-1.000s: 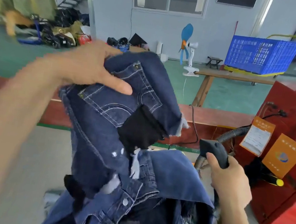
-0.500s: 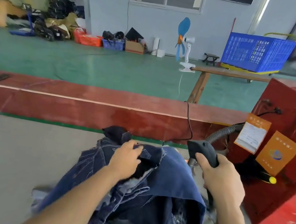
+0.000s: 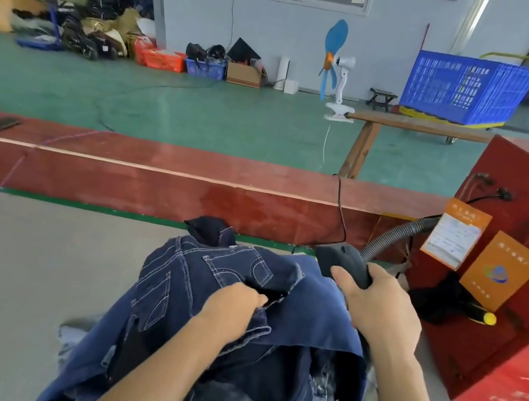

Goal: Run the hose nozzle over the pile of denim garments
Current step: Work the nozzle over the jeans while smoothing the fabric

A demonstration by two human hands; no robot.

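Nozzle (image 3: 343, 263) is gripped by right hand (image 3: 377, 311) just right of denim pile (image 3: 234, 341), snout aimed left across it; left hand (image 3: 232, 309) is bunched on top jeans.

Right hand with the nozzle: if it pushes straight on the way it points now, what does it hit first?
The right hand points the hose nozzle forward and slightly left. Probably the red board wall just beyond the denim pile; depth is hard to judge.
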